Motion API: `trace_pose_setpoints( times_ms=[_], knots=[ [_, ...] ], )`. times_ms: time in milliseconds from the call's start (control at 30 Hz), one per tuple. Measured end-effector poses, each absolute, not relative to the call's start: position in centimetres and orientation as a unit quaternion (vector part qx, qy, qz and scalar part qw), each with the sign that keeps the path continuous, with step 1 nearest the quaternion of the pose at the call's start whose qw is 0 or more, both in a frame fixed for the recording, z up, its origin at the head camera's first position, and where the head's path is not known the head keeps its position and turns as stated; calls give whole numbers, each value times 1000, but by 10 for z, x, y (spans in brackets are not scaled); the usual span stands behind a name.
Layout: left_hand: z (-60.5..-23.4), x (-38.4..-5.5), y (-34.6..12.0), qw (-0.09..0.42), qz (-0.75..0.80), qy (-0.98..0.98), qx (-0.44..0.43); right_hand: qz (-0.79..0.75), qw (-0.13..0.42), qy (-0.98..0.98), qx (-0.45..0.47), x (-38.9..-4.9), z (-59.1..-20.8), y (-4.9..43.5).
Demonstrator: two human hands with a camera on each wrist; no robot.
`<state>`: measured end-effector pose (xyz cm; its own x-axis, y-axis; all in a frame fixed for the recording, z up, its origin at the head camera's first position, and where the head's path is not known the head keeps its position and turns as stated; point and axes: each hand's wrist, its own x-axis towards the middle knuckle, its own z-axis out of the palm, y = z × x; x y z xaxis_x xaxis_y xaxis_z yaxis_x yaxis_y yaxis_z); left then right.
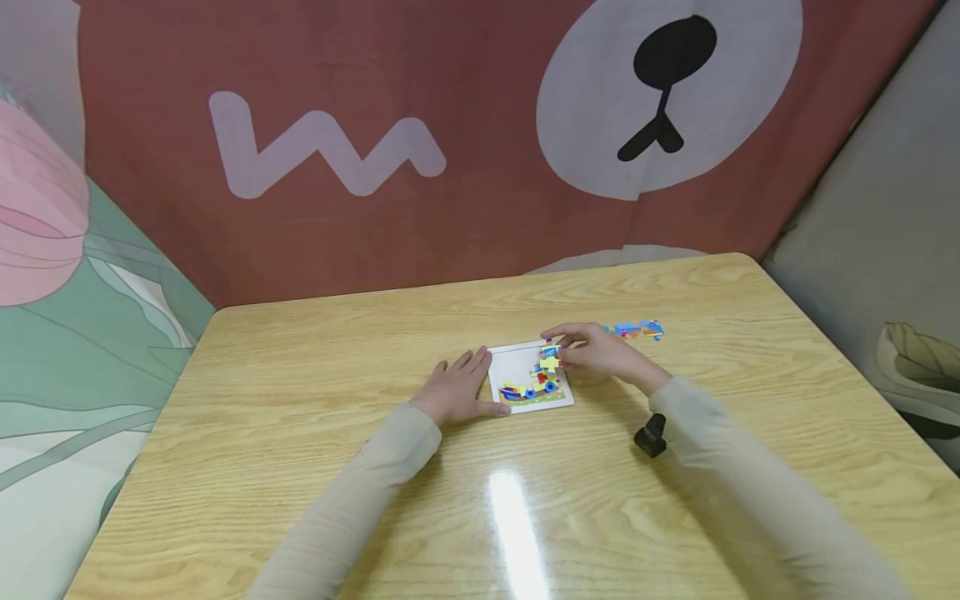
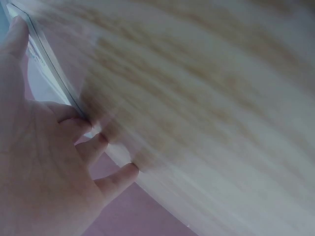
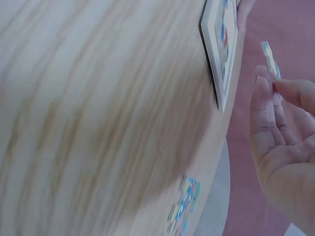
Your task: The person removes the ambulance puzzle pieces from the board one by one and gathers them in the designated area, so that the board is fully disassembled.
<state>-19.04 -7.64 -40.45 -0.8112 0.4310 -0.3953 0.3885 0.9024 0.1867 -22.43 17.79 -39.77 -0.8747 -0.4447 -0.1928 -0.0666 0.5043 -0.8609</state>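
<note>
A square jigsaw puzzle with a white frame (image 1: 516, 363) lies on the wooden table. Its lower part and right side hold colourful pieces showing a vehicle with blue wheels (image 1: 530, 393); the upper left is bare white. My left hand (image 1: 456, 392) rests spread at the frame's left side, thumb on its lower edge. In the left wrist view, the fingertips (image 2: 129, 169) touch the table beside it. Over the right side of the frame, my right hand (image 1: 600, 350) pinches a puzzle piece (image 3: 269, 61) between thumb and fingers, lifted above the table.
Several loose puzzle pieces (image 1: 637, 329) lie together behind the right hand. By the right sleeve is a small black object (image 1: 651, 436). The table (image 1: 337, 350) ends at the back against a reddish fabric wall (image 1: 337, 242).
</note>
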Motion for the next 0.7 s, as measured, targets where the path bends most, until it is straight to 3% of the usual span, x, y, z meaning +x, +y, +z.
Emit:
trace_pose_setpoints(
  times_ms=[700],
  knots=[
    [-403,-190,-77,218,50,950,220,-497,183,845,-70,-223,-385,225]
  ],
)
